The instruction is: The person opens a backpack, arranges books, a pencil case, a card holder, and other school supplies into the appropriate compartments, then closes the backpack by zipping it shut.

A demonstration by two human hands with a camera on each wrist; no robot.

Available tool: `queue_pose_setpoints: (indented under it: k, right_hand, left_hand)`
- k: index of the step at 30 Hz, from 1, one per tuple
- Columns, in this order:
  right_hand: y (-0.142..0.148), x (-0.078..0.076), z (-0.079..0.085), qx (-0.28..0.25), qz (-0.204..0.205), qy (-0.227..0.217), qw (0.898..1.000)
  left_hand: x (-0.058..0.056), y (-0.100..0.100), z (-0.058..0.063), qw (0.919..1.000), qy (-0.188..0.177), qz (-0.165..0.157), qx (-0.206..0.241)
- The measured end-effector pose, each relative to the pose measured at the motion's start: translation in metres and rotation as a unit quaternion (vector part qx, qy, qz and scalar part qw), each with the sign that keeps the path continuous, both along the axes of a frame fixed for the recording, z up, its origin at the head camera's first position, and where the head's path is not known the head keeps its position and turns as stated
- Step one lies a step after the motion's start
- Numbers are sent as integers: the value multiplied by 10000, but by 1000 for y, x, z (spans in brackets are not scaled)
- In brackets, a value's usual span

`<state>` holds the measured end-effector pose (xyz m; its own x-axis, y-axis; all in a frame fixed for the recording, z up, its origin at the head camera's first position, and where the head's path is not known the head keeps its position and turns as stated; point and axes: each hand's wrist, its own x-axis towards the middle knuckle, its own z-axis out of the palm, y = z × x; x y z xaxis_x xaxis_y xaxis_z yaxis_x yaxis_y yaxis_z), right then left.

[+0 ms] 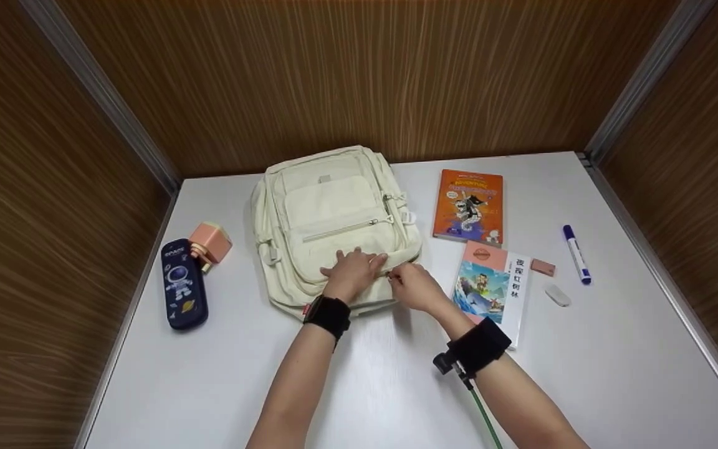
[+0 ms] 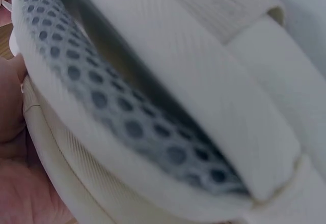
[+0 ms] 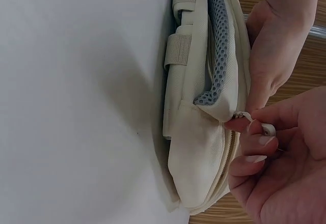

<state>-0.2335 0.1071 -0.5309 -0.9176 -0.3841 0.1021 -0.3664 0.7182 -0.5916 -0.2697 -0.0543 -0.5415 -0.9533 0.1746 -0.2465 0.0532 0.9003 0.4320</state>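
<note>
A cream backpack (image 1: 334, 202) lies on the white table, its front pocket facing up. My left hand (image 1: 354, 274) rests with spread fingers on the near end of the bag. Close to its right, my right hand (image 1: 418, 287) pinches a zipper pull (image 3: 268, 130) at the bag's near edge. From the right wrist view, a zipper track (image 3: 224, 165) runs along the side away from that pull. Grey mesh padding (image 2: 97, 99) shows beside a gap in the fabric in the left wrist view, where only part of my left hand appears.
Right of the bag lie an orange book (image 1: 468, 206), a second book (image 1: 490, 287), a pinkish-brown eraser (image 1: 543, 267), a white eraser (image 1: 557, 295) and a marker (image 1: 577, 254). Leftward are a navy astronaut pencil case (image 1: 184, 284) and a pink boxy object (image 1: 210, 242). Wood-grain panels (image 1: 365, 81) enclose the table.
</note>
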Motion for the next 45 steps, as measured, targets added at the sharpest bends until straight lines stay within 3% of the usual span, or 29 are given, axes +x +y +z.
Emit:
queue_pose_setpoints:
  k: [4, 8, 17, 21, 26, 29, 32, 37, 41, 45]
  right_hand:
    - [-3, 1, 4, -109, -220, -70, 9997]
    - [-9, 1, 6, -73, -137, 16, 9999]
    - [-29, 9, 6, 727, -133, 400, 9965]
    - [-41, 14, 3, 685, -133, 336, 9970]
    - [-46, 14, 0, 236, 34, 29, 9997]
    - [-39, 10, 1, 131, 95, -248, 9996]
    - [-28, 2, 5, 144, -157, -287, 9994]
    - [-9, -17, 7, 162, -588, 613, 9963]
    - [1, -35, -1, 572, -115, 918, 9941]
    - [4, -47, -6, 945, 301, 437, 9941]
  left_hand:
    - [0, -1, 3, 9999, -46, 17, 110]
    - [-2, -3, 7, 9997, -101, 88, 194]
    - [-7, -9, 8, 9993, 11, 313, 189]
    - [-8, -13, 6, 9994, 324, -29, 76]
    - [-9, -19, 3, 9962, 745, -425, -133]
    - [-8, -22, 2, 9947, 915, -437, -176]
    - [-6, -23, 1, 9924, 1063, -558, -262]
    - [-2, -26, -2, 9908, 1069, -737, -378]
    - [1, -27, -5, 9904, 1110, -775, -291]
    - [6, -28, -8, 9890, 1337, -631, 20]
